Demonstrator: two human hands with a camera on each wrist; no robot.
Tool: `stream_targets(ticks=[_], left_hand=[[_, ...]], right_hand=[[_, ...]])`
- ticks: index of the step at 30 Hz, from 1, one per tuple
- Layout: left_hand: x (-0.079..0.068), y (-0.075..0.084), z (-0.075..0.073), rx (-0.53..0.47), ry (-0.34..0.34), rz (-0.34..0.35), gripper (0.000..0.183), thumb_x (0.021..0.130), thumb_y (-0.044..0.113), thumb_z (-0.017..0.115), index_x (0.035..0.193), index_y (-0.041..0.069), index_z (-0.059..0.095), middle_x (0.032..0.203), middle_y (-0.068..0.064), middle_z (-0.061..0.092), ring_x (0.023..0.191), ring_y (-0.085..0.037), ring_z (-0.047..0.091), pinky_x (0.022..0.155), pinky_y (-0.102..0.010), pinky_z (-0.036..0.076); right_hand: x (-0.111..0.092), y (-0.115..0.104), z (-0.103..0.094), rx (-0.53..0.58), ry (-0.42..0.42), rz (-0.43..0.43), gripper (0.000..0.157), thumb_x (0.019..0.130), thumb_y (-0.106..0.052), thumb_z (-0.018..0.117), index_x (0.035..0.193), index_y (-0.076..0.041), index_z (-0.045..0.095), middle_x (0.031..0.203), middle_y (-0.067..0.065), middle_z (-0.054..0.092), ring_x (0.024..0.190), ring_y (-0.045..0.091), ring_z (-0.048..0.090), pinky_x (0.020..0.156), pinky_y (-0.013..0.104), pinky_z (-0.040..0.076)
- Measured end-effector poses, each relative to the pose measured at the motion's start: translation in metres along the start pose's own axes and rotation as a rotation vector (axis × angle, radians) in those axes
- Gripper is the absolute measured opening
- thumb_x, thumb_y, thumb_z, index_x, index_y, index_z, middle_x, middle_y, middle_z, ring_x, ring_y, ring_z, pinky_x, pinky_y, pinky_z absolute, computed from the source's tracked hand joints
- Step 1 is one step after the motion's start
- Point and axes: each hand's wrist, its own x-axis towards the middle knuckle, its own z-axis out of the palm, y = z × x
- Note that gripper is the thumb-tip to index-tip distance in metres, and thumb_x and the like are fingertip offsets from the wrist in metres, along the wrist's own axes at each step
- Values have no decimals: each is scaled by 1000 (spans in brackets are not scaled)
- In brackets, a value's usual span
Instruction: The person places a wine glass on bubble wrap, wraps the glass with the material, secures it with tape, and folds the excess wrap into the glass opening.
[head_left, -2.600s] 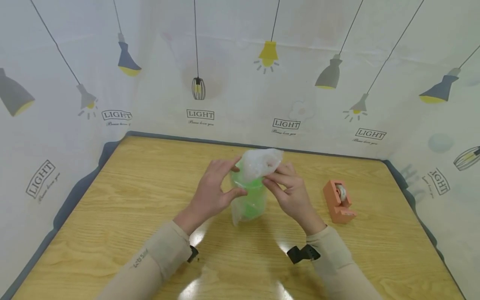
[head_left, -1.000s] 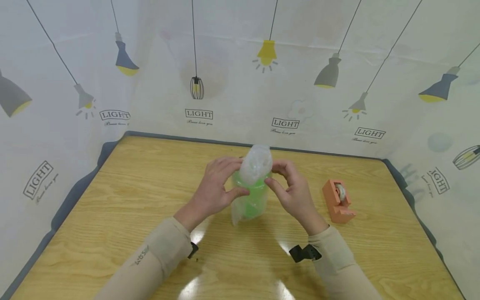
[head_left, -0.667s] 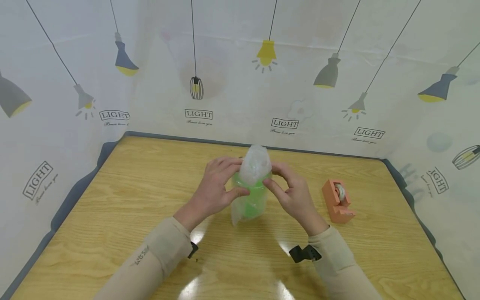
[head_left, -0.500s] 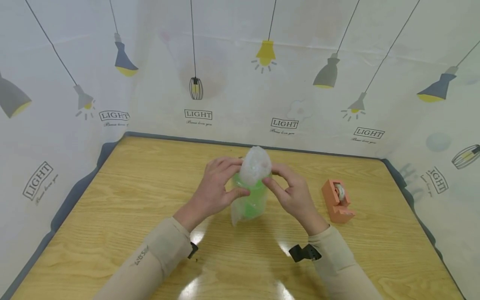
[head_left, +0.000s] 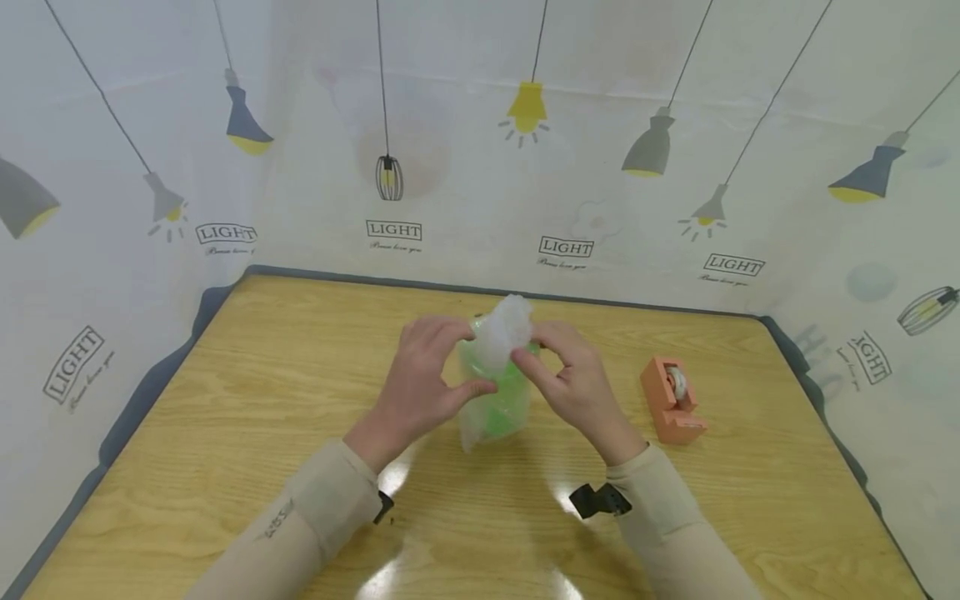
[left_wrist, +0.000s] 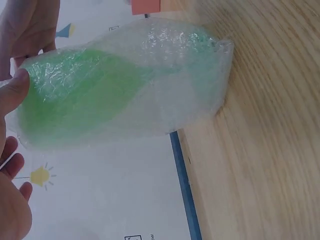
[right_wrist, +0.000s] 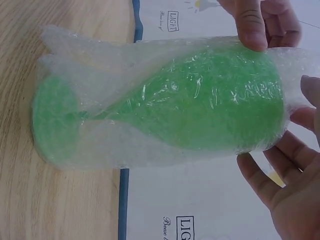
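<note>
A green wine glass [right_wrist: 225,100] stands upright on the table, wrapped in clear bubble wrap [right_wrist: 145,60]. Its wide bowl, thin stem and round foot show through the wrap in the right wrist view. Loose wrap gathers in a whitish bunch [head_left: 504,329] above the bowl in the head view. My left hand [head_left: 415,379] grips the wrapped glass near its rim, thumb in front and fingers behind. My right hand [head_left: 576,379] pinches the loose wrap at the top, its thumb against the bunch. The rim itself is hidden by the folded wrap.
An orange tape dispenser [head_left: 670,400] with a roll of clear tape [head_left: 677,382] stands on the wooden table [head_left: 262,400], right of my right hand. Behind the dark-edged table rises a white cloth backdrop [head_left: 450,125] printed with lamps.
The loose wrap, earlier spread out toward the right, is now bunched narrower over the glass. My right hand has moved slightly left, its thumb further over the wrap. The left hand keeps its grip.
</note>
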Motion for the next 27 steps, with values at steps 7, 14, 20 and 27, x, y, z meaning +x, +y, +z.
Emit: stream_targets(ticks=[7, 14, 20, 27], left_hand=[[-1, 0, 1, -12, 60, 131, 68, 66, 22, 97, 121, 3, 62, 121, -13, 63, 114, -32, 58, 97, -46, 49], [-1, -2, 3, -39, 49, 198, 65, 72, 17, 93, 128, 2, 64, 130, -15, 63, 122, -33, 59, 107, -43, 50], [-5, -7, 2, -31, -26, 207, 72, 74, 26, 92, 135, 2, 62, 139, -15, 61, 132, -34, 55, 114, -43, 46], [-9, -11, 1, 6, -104, 217, 76, 75, 28, 93, 138, 3, 60, 142, -12, 59, 136, -32, 52, 115, -45, 44]], right_hand=[[3, -2, 1, -40, -5, -3, 15, 90, -3, 75, 105, -3, 75, 105, 11, 75, 104, 30, 67, 90, 45, 57], [4, 0, -2, -46, -26, 29, 14, 91, -1, 73, 104, -2, 75, 106, 14, 74, 106, 31, 66, 91, 46, 56], [3, 2, -4, -39, -31, 71, 9, 92, -1, 73, 100, -2, 74, 104, 14, 69, 95, 29, 64, 80, 44, 58], [2, 3, -3, -11, -18, 50, 4, 92, 1, 72, 96, 2, 74, 115, 16, 67, 98, 27, 65, 78, 38, 60]])
